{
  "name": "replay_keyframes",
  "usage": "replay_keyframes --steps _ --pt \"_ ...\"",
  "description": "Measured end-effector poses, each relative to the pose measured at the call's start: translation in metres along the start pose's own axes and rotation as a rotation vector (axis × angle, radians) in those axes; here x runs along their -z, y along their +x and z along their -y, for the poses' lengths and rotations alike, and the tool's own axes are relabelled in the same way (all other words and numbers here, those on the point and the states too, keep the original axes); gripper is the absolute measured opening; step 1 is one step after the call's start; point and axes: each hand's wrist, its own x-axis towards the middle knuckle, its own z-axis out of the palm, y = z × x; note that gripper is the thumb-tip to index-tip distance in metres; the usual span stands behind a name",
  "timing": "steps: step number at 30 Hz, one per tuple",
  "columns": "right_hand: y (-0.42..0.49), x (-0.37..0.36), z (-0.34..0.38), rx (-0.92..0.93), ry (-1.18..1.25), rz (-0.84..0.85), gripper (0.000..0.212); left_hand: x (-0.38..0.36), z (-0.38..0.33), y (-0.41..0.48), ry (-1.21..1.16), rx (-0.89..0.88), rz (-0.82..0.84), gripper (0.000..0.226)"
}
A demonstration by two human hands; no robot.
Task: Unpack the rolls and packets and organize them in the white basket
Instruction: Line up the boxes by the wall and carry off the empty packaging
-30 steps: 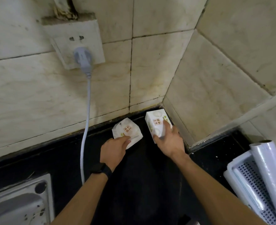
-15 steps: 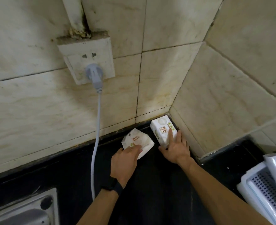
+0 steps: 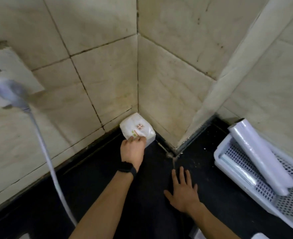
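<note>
Holding packet (image 3: pixel 137 128), left hand (image 3: pixel 132 152); right hand (image 3: pixel 183 192) flat.

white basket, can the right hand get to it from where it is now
Probably yes: the right hand is open and holds nothing, and only bare black counter lies between it and the white basket to its right. The left hand grips the white packet.

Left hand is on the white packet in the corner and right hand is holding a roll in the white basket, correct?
Not quite. In the head view the right hand is open over the black counter, holding nothing, apart from the white basket. The left hand is on the white packet.
</note>
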Motion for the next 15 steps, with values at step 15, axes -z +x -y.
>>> replay_keyframes --steps 15 --pt "0.000 -0.003 -0.007 0.035 0.028 -0.012 0.094 -0.019 -0.006 0.009 -0.329 0.063 -0.020 0.035"
